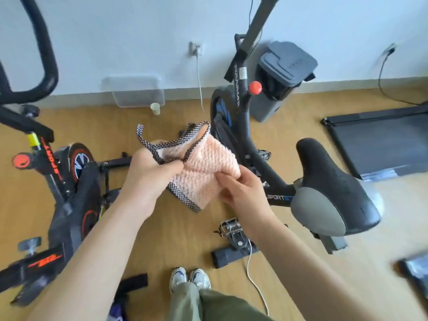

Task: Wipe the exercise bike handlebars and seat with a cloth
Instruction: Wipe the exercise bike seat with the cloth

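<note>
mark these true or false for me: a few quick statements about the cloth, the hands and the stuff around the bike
1. The left hand and the right hand both hold the pink cloth. True.
2. The cloth is pressed flat on the seat. False: it is held in the air to the left of the seat, not touching it.
3. The bike with that seat carries a red knob. True.
4. A paper cup stands on the seat. False: the cup stands on the floor near the wall.
</note>
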